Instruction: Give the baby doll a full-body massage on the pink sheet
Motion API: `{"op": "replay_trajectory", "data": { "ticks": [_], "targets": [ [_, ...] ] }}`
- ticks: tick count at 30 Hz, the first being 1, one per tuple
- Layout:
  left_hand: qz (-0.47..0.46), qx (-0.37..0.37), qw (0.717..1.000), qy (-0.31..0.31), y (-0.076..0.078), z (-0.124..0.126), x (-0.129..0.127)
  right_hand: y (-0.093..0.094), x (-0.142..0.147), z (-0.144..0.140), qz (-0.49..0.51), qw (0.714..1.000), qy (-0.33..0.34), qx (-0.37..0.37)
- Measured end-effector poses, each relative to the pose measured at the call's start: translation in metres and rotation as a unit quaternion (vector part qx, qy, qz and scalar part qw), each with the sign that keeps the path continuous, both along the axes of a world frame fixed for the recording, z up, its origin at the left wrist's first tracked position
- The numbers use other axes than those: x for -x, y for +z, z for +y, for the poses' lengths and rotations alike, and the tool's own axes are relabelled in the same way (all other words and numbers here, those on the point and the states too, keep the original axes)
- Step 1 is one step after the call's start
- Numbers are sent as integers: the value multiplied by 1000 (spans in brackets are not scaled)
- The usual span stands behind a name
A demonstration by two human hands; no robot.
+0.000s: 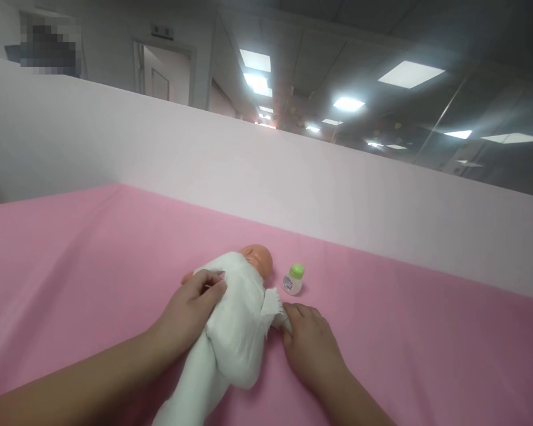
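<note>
A baby doll with a bare orange-tan head lies on the pink surface, its body and legs covered in white cloth. A frayed white edge sticks out near its shoulder on the right. My left hand is closed on the doll's left-hand side, thumb and fingers bent at the white cloth below its outstretched arm. On the other side, my right hand wraps around the doll's pale-covered arm; the arm's end is hidden under my fingers. A small clear bottle with a green cap stands just beyond my right hand.
The pink cover has soft creases and runs back to a low white wall. Beyond the wall are an open doorway, dark glass and lit ceiling panels.
</note>
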State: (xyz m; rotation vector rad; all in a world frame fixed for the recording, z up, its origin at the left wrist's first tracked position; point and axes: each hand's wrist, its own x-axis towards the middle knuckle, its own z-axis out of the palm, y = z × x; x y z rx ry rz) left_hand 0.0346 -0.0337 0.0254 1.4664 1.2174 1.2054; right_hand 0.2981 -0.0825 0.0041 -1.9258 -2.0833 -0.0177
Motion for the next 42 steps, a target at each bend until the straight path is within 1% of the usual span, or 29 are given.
{"op": "replay_trajectory", "data": {
  "ticks": [1, 2, 3, 4, 6, 7, 8, 9, 11, 15, 18, 21, 23, 26, 29, 32, 39, 42],
  "targets": [
    [33, -48, 998, 11, 5, -7, 3, 1, 2, -2, -4, 1000, 2, -25],
    [60, -111, 992, 1, 9, -13, 6, 2, 4, -5, 2, 999, 4, -51],
    [77, -180, 980, -26, 11, -19, 7, 4, 7, -8, 17, 997, 6, -75],
    [86, -252, 962, -65, 11, -25, 9, 6, 12, -12, 39, 995, 11, -93],
    [108, -366, 914, -139, 6, -31, 9, 11, 22, -21, 93, 989, 29, -109],
    [126, -396, 895, -163, 0, -31, 8, 13, 27, -26, 118, 986, 43, -106],
    [151, -406, 884, -177, -6, -30, 6, 15, 32, -29, 138, 984, 60, -98],
    [180, -399, 880, -183, -12, -27, 5, 15, 36, -32, 155, 981, 77, -86],
    [235, -353, 887, -184, -23, -18, 2, 13, 40, -35, 174, 977, 102, -64],
    [301, -259, 900, -181, -36, 2, 2, -3, 39, -34, 163, 981, 101, -26],
    [323, -216, 896, -216, -44, 13, 4, -17, 37, -32, 157, 982, 103, 14],
    [335, -181, 886, -265, -49, 17, 7, -23, 40, -33, 166, 981, 94, 38],
    [338, -168, 881, -286, -47, 18, 9, -22, 43, -34, 172, 980, 85, 49],
    [347, -152, 873, -307, -39, 18, 12, -16, 49, -34, 179, 979, 73, 71],
    [336, -149, 872, -324, -31, 19, 15, -8, 53, -34, 184, 976, 50, 101],
    [327, -137, 870, -344, -28, 22, 18, -3, 51, -33, 203, 970, 38, 131],
    [322, -110, 865, -369, -26, 29, 21, 8, 33, -27, 245, 948, 70, 190],
    [323, -100, 864, -374, -22, 31, 22, 13, 21, -23, 258, 939, 100, 203]
  ]
}}
